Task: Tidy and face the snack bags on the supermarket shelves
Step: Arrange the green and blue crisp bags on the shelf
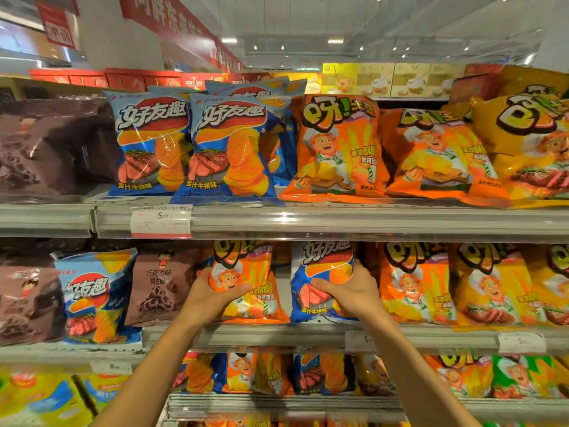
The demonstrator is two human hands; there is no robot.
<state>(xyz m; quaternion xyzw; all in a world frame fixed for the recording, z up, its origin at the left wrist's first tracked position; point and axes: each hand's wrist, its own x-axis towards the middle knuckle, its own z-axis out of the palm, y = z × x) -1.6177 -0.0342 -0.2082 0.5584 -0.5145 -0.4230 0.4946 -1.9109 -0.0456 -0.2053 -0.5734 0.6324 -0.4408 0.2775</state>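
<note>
Supermarket aisle, three shelf tiers packed with snack bags. Left hand (212, 295) grips orange bag (249, 285) at lower left, thumb across front. Right hand (348, 292) grips blue bag (320, 282), fingers wrapped round right edge. Both bags upright, long axis vertical, side by side on middle shelf (277, 334), narrow gap between. Blue bag sits among orange ones; likely needs regrouping leftward. Top shelf (338, 220) holds blue pair left, orange bags right.

red banner (172, 24) — overhead | price tag (161, 222) — upper rail | ceiling lights (335, 41)
</note>
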